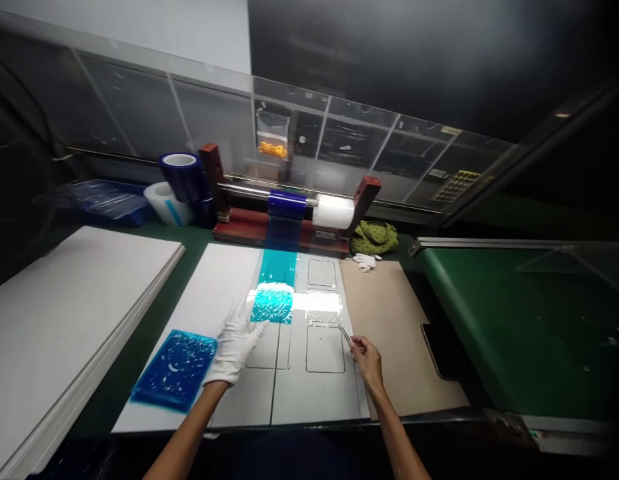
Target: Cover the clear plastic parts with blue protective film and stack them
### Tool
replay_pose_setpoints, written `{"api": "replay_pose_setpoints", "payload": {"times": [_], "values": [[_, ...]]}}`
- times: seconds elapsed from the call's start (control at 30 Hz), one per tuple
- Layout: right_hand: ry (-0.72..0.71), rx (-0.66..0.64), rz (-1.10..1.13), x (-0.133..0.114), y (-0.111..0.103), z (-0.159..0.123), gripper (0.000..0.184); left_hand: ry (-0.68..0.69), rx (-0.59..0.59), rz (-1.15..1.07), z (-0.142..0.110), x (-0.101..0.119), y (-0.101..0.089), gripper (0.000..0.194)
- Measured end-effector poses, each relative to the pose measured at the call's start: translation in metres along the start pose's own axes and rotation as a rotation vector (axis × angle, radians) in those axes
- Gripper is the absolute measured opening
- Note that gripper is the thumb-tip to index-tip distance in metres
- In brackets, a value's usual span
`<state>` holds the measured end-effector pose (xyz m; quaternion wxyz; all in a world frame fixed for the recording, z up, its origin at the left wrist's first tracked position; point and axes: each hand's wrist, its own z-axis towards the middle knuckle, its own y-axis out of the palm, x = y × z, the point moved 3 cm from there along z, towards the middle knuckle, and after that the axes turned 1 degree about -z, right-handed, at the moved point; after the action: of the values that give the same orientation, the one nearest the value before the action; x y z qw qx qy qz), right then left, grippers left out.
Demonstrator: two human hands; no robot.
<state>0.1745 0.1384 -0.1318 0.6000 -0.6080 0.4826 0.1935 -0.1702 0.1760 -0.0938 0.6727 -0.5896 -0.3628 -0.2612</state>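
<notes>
In the middle of the tabletop (186,265), a teal film strip (277,267) drops from its blue roll (287,204) at twelve o'clock onto pale panels (309,398). At eight o'clock from the strip's end, the gloved left hand (234,345) lies with thumb spread from its fingers; whether it touches film, I can't tell. At four o'clock, the bare right hand (368,362) pinches tweezers (344,333).

From the roll (287,204) behind, a film strip (278,268) extends over the panel (314,397) — film pile (174,370) left, board (397,327) right.
</notes>
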Motion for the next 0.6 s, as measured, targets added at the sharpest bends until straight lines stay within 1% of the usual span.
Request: {"api": "replay_pose_setpoints", "payload": {"times": [0.1,0.17,0.23,0.3,0.37,0.43,0.5,0.6], "values": [[0.003,0.040,-0.104,0.005,-0.020,0.018,0.025,0.209,-0.191,0.102,0.010,0.034,0.061,0.072],[0.009,0.048,-0.172,0.007,-0.031,0.028,0.021,0.295,-0.303,0.150,0.013,0.049,0.098,0.077],[0.010,0.037,-0.220,0.010,-0.038,0.036,0.018,0.344,-0.391,0.174,0.014,0.060,0.128,0.083],[-0.002,0.009,-0.243,0.012,-0.042,0.042,0.016,0.374,-0.465,0.197,0.014,0.066,0.152,0.088],[-0.024,-0.030,-0.244,0.015,-0.042,0.048,0.015,0.380,-0.511,0.224,0.015,0.070,0.169,0.090],[-0.047,-0.073,-0.227,0.016,-0.040,0.052,0.015,0.370,-0.530,0.256,0.017,0.071,0.179,0.090],[-0.063,-0.112,-0.197,0.018,-0.038,0.056,0.016,0.356,-0.534,0.289,0.018,0.071,0.184,0.090],[-0.071,-0.163,-0.133,0.020,-0.035,0.060,0.017,0.343,-0.529,0.331,0.019,0.073,0.186,0.091]]}}
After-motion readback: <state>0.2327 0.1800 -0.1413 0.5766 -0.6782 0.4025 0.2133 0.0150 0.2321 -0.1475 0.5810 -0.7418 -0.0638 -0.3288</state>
